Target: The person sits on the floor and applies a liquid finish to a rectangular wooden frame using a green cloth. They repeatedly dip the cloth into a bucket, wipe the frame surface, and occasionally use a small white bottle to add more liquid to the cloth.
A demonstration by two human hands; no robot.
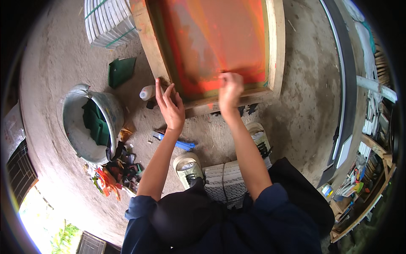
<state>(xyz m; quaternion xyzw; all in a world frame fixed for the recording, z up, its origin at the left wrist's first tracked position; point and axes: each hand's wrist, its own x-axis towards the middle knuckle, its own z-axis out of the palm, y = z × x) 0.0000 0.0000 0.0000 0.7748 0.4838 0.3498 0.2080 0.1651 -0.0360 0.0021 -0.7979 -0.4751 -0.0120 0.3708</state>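
Observation:
In front of me lies a wooden screen-printing frame (277, 42), its inner sheet (215, 38) stained orange and red with greyish patches. My left hand (170, 108) rests at the near left corner of the frame, fingers stretched out and apart. Over the near part of the stained sheet is my right hand (231, 91), blurred by motion. Its fingers are curled closed; a small dark edge shows at the fingertips, too smeared to name. A white bottle (147, 92) lies on its side by the frame, close to my left fingers.
A grey bucket (116, 111) holding green pieces stands at left, with colourful scraps (111, 182) beside it. A green piece (121, 72) and a strapped white stack (111, 21) lie beyond. A blue-handled tool (185, 145) lies near my shoes. Cluttered shelves (359, 194) line the right.

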